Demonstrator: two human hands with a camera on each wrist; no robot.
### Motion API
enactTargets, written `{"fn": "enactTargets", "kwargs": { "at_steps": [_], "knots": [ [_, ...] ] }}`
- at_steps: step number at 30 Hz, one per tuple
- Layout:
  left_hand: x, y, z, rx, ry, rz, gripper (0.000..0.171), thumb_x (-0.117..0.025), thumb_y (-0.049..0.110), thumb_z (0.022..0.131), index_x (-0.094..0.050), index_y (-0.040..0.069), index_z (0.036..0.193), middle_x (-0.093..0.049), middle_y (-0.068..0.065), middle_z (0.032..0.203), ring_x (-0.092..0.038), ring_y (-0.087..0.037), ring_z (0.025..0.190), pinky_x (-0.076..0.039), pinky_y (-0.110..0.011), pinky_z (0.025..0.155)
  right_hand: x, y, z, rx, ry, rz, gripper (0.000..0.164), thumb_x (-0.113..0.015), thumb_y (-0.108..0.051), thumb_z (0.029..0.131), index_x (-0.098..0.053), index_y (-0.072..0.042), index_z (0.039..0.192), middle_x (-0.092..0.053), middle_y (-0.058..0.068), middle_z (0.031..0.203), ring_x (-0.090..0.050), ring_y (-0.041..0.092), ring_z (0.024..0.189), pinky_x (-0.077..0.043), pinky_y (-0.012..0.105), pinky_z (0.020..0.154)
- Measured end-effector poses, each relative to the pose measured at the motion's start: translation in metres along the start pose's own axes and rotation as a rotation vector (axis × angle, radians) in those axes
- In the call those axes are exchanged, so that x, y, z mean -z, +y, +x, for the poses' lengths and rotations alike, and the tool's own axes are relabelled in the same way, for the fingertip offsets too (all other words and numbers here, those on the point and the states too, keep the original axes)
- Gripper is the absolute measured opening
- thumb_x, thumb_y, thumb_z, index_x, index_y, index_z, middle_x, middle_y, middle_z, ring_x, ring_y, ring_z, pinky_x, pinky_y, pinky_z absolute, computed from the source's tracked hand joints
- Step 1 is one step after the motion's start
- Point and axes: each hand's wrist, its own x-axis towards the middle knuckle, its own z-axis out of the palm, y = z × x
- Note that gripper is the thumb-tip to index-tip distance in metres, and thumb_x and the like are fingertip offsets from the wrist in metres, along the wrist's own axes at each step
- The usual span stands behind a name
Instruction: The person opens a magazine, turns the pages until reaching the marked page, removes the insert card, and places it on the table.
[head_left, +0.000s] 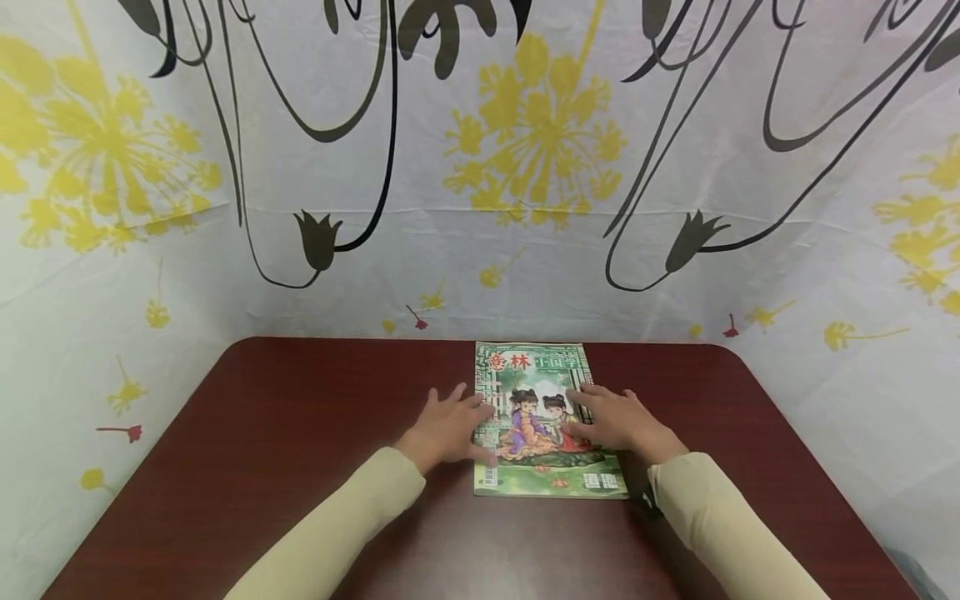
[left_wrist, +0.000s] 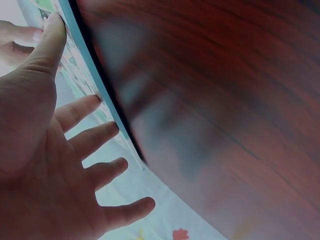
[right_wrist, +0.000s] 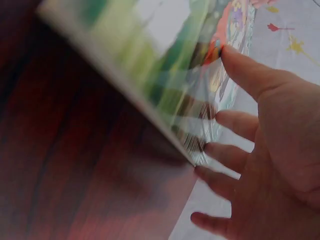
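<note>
A green illustrated magazine [head_left: 540,479] lies flat on the table, two cartoon children on its cover. My left hand [head_left: 446,425] spreads its fingers at the magazine's left edge, thumb and fingertips touching the cover. In the left wrist view the left hand [left_wrist: 55,145] shows the thumb and two fingers on the magazine [left_wrist: 82,60], the others past its edge. My right hand [head_left: 618,421] rests on the right side of the cover with straight fingers. In the right wrist view the right hand [right_wrist: 270,135] touches the magazine [right_wrist: 150,60] with its thumb and several fingertips.
The dark red wooden table [head_left: 315,417] has rounded far corners. Behind it and along both sides hangs a white cloth [head_left: 420,167] printed with yellow flowers and grey stems. Something dark [head_left: 651,500] shows by the right wrist.
</note>
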Motion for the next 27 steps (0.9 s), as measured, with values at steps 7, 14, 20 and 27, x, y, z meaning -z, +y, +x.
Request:
{"fn": "enactTargets", "kwargs": {
  "at_steps": [7, 14, 20, 27],
  "knots": [
    [0.003, -0.016, -0.008, 0.014, -0.012, -0.055, 0.083, -0.071, 0.063, 0.079, -0.05, 0.022, 0.147, -0.042, -0.003, 0.155, -0.025, -0.037, 0.148, -0.02, -0.071, 0.109, -0.002, -0.003, -0.012, 0.161, 0.002, 0.001, 0.068, -0.065, -0.05, 0.092, -0.051, -0.011, 0.146, -0.044, 0.021, 0.15, -0.05, 0.04, 0.13, -0.031, 0.069, 0.103],
    [0.005, -0.03, -0.014, 0.047, -0.032, -0.122, 0.081, -0.075, 0.058, 0.078, -0.05, 0.024, 0.148, -0.04, -0.002, 0.157, -0.022, -0.037, 0.149, -0.017, -0.071, 0.111, 0.002, -0.004, -0.023, 0.263, -0.066, 0.077, 0.079, -0.074, -0.055, 0.083, -0.052, -0.014, 0.146, -0.043, 0.019, 0.152, -0.049, 0.042, 0.131, -0.031, 0.069, 0.104],
    [0.006, -0.035, -0.017, 0.056, -0.042, -0.159, 0.081, -0.077, 0.056, 0.078, -0.05, 0.024, 0.147, -0.038, -0.003, 0.158, -0.02, -0.038, 0.149, -0.015, -0.071, 0.111, 0.008, -0.002, -0.024, 0.327, -0.141, 0.108, 0.095, -0.081, -0.057, 0.072, -0.047, -0.014, 0.149, -0.036, 0.021, 0.155, -0.039, 0.045, 0.138, -0.03, 0.069, 0.104],
    [0.007, -0.039, -0.019, 0.068, -0.047, -0.166, 0.081, -0.077, 0.056, 0.079, -0.049, 0.024, 0.149, -0.037, -0.003, 0.158, -0.019, -0.037, 0.15, -0.014, -0.071, 0.111, 0.008, 0.0, -0.02, 0.317, -0.184, 0.165, 0.11, -0.085, -0.06, 0.062, -0.041, -0.015, 0.153, -0.029, 0.021, 0.159, -0.032, 0.047, 0.141, -0.027, 0.07, 0.105]
  ]
}}
